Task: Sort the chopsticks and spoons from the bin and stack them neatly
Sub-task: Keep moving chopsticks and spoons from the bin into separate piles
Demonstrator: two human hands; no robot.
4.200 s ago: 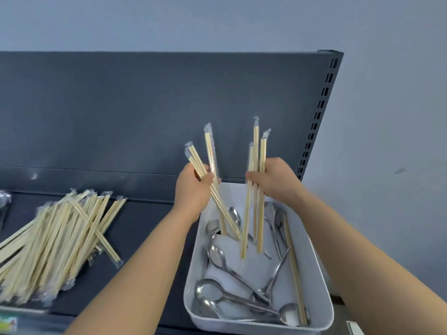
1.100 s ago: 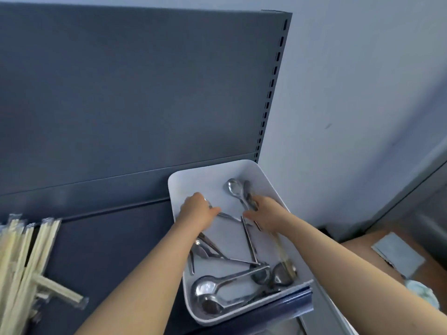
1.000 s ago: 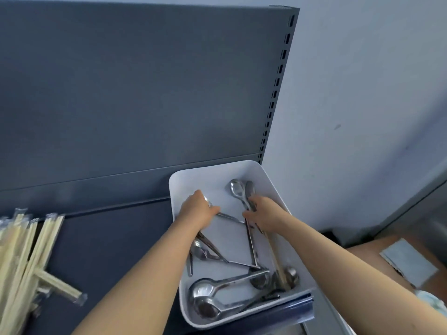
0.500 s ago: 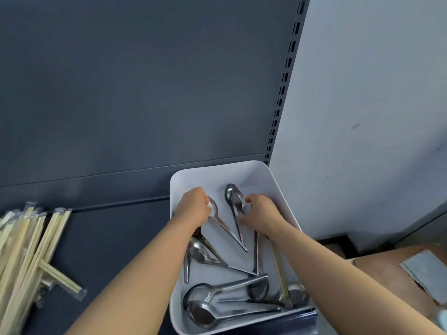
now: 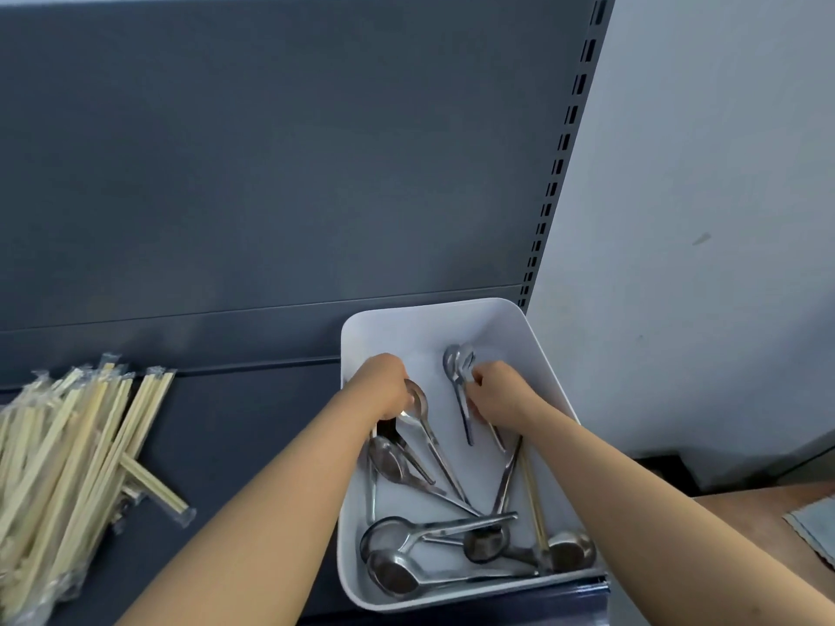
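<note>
A white bin (image 5: 452, 314) sits on the dark shelf at the right and holds several metal spoons (image 5: 406, 539) and one wrapped chopstick pair (image 5: 533, 499) along its right side. My left hand (image 5: 382, 386) is inside the bin near its far left wall, fingers curled round the bowl end of a spoon (image 5: 418, 404). My right hand (image 5: 499, 390) is beside it, fingers curled on the handles of two spoons (image 5: 456, 361) whose bowls point toward the far wall. A pile of wrapped chopsticks (image 5: 68, 454) lies on the shelf at the left.
The dark shelf board (image 5: 253, 422) runs between the pile and the bin. A dark back panel (image 5: 271, 151) rises behind. Right of the slotted upright (image 5: 560, 164) is a pale wall. A brown surface (image 5: 768, 512) with a grey cloth sits lower right.
Earlier both hands held wrapped chopsticks above the bin; those are gone from them. Over the last second both hands closed on spoons at the bin's far end, and the view tilted.
</note>
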